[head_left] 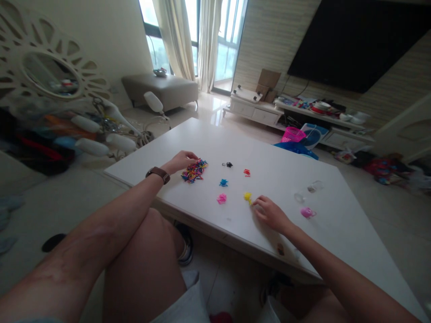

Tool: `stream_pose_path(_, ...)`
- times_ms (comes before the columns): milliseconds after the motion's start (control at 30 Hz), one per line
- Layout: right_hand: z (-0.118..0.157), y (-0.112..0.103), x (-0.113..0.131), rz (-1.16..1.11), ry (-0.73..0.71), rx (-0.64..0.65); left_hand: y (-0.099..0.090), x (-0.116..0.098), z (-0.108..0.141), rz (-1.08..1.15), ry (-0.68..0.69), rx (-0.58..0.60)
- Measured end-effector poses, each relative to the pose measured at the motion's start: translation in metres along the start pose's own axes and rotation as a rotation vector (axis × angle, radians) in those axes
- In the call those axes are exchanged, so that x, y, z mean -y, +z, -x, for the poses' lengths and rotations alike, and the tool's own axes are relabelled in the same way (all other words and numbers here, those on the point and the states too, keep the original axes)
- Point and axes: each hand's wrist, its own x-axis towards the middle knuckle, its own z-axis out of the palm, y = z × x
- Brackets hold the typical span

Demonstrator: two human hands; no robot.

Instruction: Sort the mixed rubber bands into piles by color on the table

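Yellow pieces (248, 196) adjoin my right hand (268, 212), a mixed pile (194, 172) my left hand (179, 162); whether either pinches anything, I cannot tell.

Broad brown wristband (158, 175) on the left arm (111, 231) — pale grey shorts (185, 298) — dark shoe (187, 246) with white edging.

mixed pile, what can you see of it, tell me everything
The pile is a low, loose heap of many small pieces in mixed colours, with blue, red, yellow and pink among them. They have a plastic or rubbery look, but single shapes are too small to tell. It lies on the white table, left of the blue heap. The left hand has its fingertips at the far edge; any grip is unclear.
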Motion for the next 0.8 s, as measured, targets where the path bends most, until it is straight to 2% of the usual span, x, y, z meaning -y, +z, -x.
stream_pose_path(333, 0.0, 0.003, 0.002, 0.008, 0.002, 0.001, -0.004, 0.005, 0.003, 0.072, -0.024, 0.032)
stream_pose_path(500, -0.007, -0.003, -0.012, 0.074, 0.028, -0.138, 0.001, 0.001, 0.001, 0.045, -0.021, 0.044)
stream_pose_path(600, -0.03, -0.007, -0.035, 0.057, 0.071, -0.189, 0.006, -0.003, -0.001, 0.015, -0.029, 0.033)
stream_pose_path(700, -0.071, -0.006, -0.058, -0.007, 0.124, -0.233, 0.009, -0.006, -0.002, -0.014, -0.019, 0.015)
stream_pose_path(800, -0.115, -0.001, -0.075, 0.008, 0.088, -0.27, 0.01, -0.008, -0.003, -0.023, -0.008, -0.002)
